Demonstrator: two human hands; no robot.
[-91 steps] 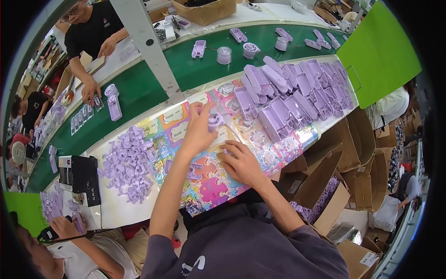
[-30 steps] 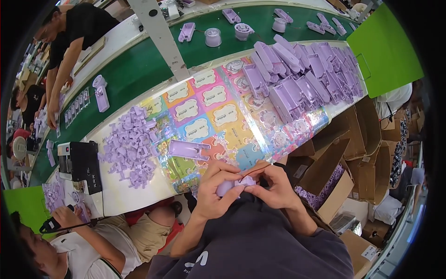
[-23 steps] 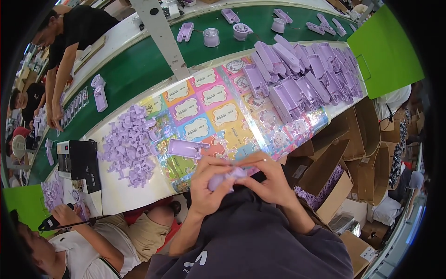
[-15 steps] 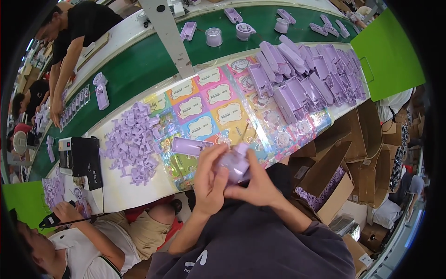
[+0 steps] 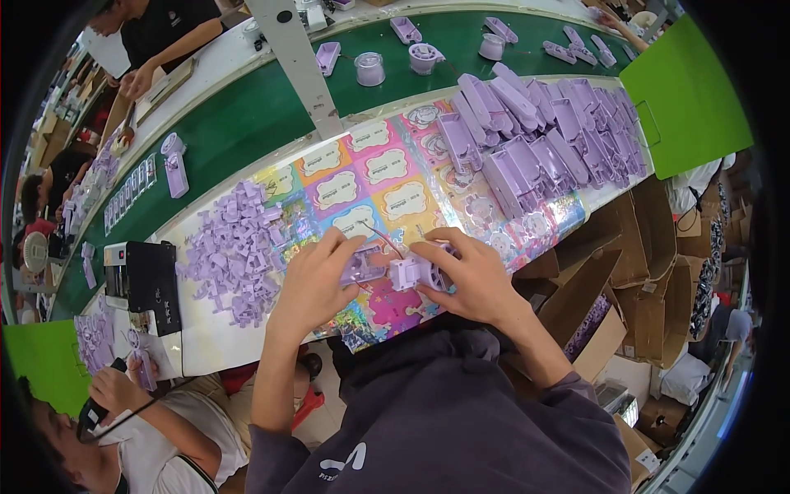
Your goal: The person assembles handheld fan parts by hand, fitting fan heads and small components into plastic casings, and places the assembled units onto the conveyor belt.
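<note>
while the lilac round fitting was turned between both hands near the lower edge half a second ago, i now have it down at the centre of the frame, over the patterned sheet on the tabletop.

right hand: thumb and fingers grasping the fitting from its right side. left hand: has left the fitting and now grips the lilac casing at its left end, thumb below, fingertips above. a thin reddish wire loops up behind the fitting.

my reading: both pieces are now being worked together, fitting facing the casing's right end. contact or seating between them: cannot tell, too small.

surroundings: heap of small lilac parts left of centre; stacked long casings upper right; green belt across the top. upper left, a co-worker's hands have drawn back from the belt.
</note>
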